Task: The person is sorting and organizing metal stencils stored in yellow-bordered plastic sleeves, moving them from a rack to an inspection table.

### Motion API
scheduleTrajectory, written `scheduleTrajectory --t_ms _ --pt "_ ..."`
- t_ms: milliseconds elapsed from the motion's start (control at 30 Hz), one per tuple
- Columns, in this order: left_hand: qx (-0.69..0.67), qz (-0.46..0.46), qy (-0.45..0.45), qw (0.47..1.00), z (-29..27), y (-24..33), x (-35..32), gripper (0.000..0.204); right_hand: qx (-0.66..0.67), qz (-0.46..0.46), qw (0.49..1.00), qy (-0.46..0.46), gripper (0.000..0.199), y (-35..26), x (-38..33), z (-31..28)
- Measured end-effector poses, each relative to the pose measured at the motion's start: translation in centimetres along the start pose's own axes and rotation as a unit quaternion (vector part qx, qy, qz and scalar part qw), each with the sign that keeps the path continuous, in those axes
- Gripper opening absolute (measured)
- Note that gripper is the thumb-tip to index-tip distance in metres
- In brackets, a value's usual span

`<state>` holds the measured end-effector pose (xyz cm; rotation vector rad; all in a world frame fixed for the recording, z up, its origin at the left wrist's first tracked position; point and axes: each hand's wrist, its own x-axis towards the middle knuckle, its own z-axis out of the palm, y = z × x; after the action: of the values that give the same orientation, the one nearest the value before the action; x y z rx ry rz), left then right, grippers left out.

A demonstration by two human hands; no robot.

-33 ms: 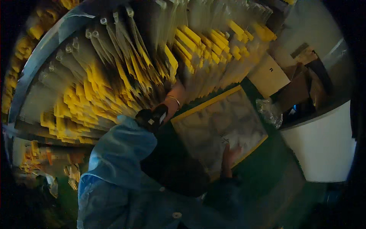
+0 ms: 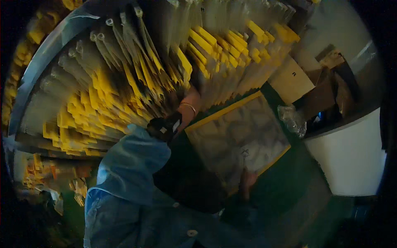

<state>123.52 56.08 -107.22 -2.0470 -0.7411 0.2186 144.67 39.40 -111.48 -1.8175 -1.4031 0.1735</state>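
Observation:
Rows of hanging clear packets with yellow tops (image 2: 136, 82) fill a rack in front of me. My left hand (image 2: 192, 98) reaches up among them, and its fingers are hidden between the packets. A thin bracelet sits on that wrist, and a dark device (image 2: 164, 125) is strapped over the blue sleeve. My right hand (image 2: 248, 182) grips the lower edge of a large flat clear packet with a yellow border (image 2: 237, 136), held out below the rack.
A pale cardboard box (image 2: 291, 78) and brown open boxes (image 2: 328, 89) stand at the right. Crumpled clear plastic (image 2: 292, 120) lies beside them. A white container (image 2: 351, 155) is at the lower right, over a green floor (image 2: 289, 198). More yellow packets (image 2: 49, 173) hang low left.

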Motion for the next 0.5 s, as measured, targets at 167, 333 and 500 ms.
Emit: scheduleTrajectory --t_ms 167,333,500 --pt "-0.013 0.014 0.001 1.0 0.7 0.0 -1.4 0.032 0.1 0.216 0.966 -0.105 0.038 3.0 -8.8 -1.2" --pt "-0.015 0.0 0.005 1.0 0.5 -0.4 -1.6 0.032 0.155 0.313 0.929 -0.123 0.034 5.4 -14.8 -3.4" --pt "-0.025 -0.011 0.007 1.0 0.6 -0.7 -1.4 0.032 0.18 0.374 0.902 -0.122 0.031 7.1 -18.0 -6.2"
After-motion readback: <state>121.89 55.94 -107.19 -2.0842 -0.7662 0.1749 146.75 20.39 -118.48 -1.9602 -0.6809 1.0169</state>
